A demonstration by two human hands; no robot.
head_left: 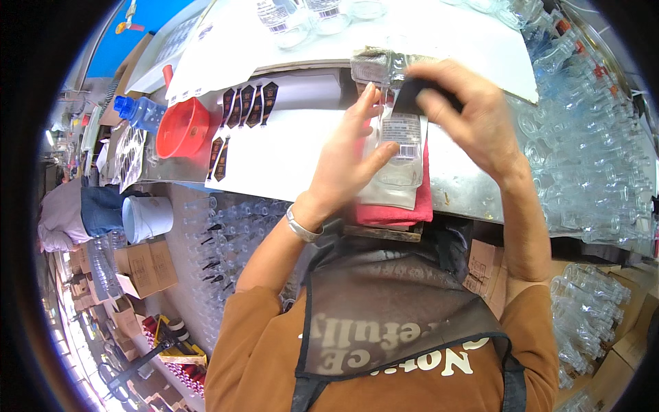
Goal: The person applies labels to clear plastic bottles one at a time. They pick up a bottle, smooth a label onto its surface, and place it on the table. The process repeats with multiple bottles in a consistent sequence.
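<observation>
A clear glass bottle (401, 168) with a printed white back label lies on a red cloth (395, 214), its neck pointing away from me over a folded grey cloth (368, 67). My left hand (347, 154) is against the bottle's left side. Its fingers are stretched and apart, and the thumb reaches over the glass beside the label. Above the bottle's shoulder, my right hand (473, 110) curls its fingers round a black flat pad (415, 96). Motion blurs that hand, and the pad's exact kind is unclear.
Left on the bench lies a white sheet with black tie-shaped labels (250, 105), beside a red plastic tub (184, 129) and a blue-capped bottle (141, 113). Clear glass bottles crowd the right side (580, 158) and the floor at left (226, 240). A white bucket (147, 218) stands there.
</observation>
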